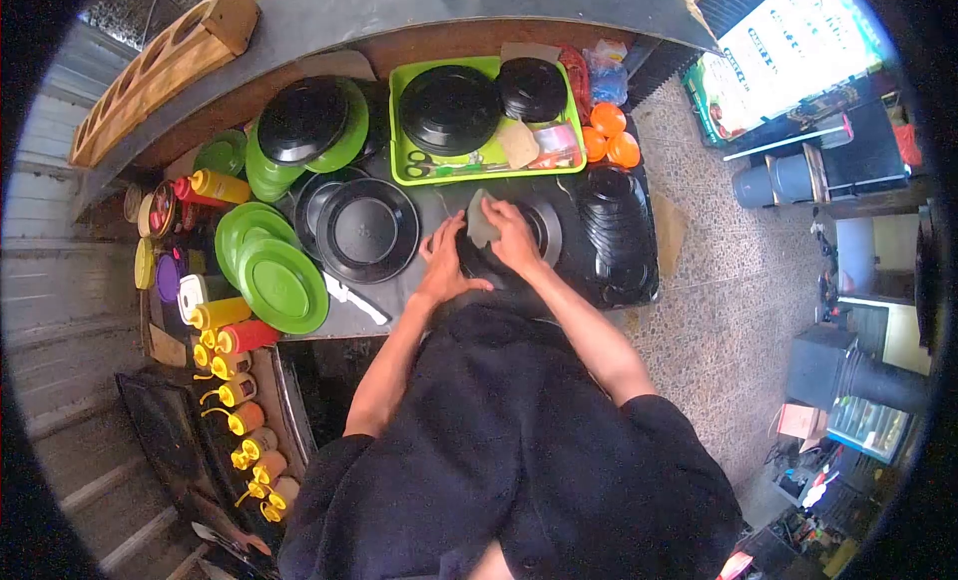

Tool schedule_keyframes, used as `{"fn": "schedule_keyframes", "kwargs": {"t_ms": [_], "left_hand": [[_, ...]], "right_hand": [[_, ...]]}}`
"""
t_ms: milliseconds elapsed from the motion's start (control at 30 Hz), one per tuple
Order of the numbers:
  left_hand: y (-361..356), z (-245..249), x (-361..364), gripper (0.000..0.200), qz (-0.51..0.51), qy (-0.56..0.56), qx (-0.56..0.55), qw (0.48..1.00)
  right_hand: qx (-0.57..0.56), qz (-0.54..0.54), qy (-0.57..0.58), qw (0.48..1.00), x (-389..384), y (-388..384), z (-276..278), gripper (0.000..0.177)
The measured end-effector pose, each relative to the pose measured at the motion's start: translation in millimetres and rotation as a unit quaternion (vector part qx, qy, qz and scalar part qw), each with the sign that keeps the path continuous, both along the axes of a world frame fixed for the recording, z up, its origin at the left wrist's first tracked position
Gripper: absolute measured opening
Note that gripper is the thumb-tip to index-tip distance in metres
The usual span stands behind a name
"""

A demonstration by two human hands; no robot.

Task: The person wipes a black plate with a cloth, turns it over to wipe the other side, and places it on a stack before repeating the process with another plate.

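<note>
A black plate (544,229) lies on the dark counter in front of me, partly covered by my hands. My right hand (509,233) is closed on a grey-green cloth (480,219) over the plate's left part. Beside it, my left hand (445,261) has its fingers apart at the plate's left side and holds nothing that I can see. Left of my hands are black plates (367,231), one overlapping another. A row of stacked black dishes (607,236) stands at the right.
Behind my hands sits a green tray (397,131) with black dishes and scissors. Green plates (283,286) and a white-handled utensil (356,298) lie left. Sauce bottles (239,390) line the left edge. Orange cups (608,133) stand at the back right.
</note>
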State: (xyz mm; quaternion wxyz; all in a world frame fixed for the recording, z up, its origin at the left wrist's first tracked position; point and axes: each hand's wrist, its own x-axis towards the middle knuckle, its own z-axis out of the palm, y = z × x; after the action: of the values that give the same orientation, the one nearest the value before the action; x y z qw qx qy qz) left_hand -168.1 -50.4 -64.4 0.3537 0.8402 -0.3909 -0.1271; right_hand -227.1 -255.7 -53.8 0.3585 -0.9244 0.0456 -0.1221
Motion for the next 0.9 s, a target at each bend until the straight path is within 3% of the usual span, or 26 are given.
{"fn": "schedule_keyframes", "kwargs": {"t_ms": [67, 133, 200, 300, 400, 500, 633, 667, 700, 733, 767, 800, 833, 867, 900], "left_hand": [[1, -4, -2, 0.157, 0.006, -0.008, -0.003, 1.000], [2, -4, -3, 0.158, 0.012, -0.019, -0.005, 1.000], [2, -4, -6, 0.158, 0.011, -0.070, -0.026, 0.997], [2, -10, -6, 0.158, 0.006, -0.090, 0.009, 0.996], [4, -4, -7, 0.157, 0.007, -0.096, 0.068, 0.993], [3, 16, -10, 0.152, 0.018, -0.048, 0.060, 0.997], [-2, 14, -9, 0.143, 0.015, -0.006, 0.071, 0.997], [-1, 10, -7, 0.141, 0.014, 0.003, 0.073, 0.997], [1, 12, -7, 0.124, 0.038, 0.027, 0.028, 0.999], [0, 2, -7, 0.124, 0.043, 0.019, 0.027, 0.999], [-1, -19, -5, 0.110, 0.086, 0.034, -0.034, 0.995], [-1, -33, -1, 0.097, 0.129, 0.047, -0.095, 0.986], [0, -38, 2, 0.097, 0.133, 0.037, -0.095, 0.986], [0, -40, 6, 0.086, 0.184, 0.239, -0.089, 0.949], [0, -40, 11, 0.075, 0.224, 0.431, -0.081, 0.870]], "right_hand": [[0.028, 0.004, 0.002, 1.000, -1, 6, 2, 0.075], [0.109, 0.064, 0.075, 0.989, -4, 3, 4, 0.078], [0.100, 0.092, 0.066, 0.988, -15, -5, 5, 0.076], [0.180, 0.166, 0.150, 0.958, -42, -8, 14, 0.069], [0.181, 0.213, 0.153, 0.948, -67, -26, 12, 0.069], [0.122, 0.204, 0.243, 0.940, -81, -55, 34, 0.062], [0.082, 0.175, 0.194, 0.962, -94, -78, 42, 0.053], [0.139, 0.082, 0.217, 0.963, -98, -79, 40, 0.045], [0.197, -0.007, 0.237, 0.951, -100, -77, 41, 0.037], [0.264, -0.080, 0.222, 0.935, -103, -75, 52, 0.031], [0.330, -0.149, 0.205, 0.909, -108, -71, 61, 0.028], [0.377, -0.220, 0.147, 0.888, -112, -69, 53, 0.028], [0.422, -0.288, 0.087, 0.855, -117, -69, 37, 0.030], [0.469, -0.353, 0.065, 0.807, -118, -70, 27, 0.026], [0.501, -0.386, 0.035, 0.774, -120, -73, 10, 0.025]]}}
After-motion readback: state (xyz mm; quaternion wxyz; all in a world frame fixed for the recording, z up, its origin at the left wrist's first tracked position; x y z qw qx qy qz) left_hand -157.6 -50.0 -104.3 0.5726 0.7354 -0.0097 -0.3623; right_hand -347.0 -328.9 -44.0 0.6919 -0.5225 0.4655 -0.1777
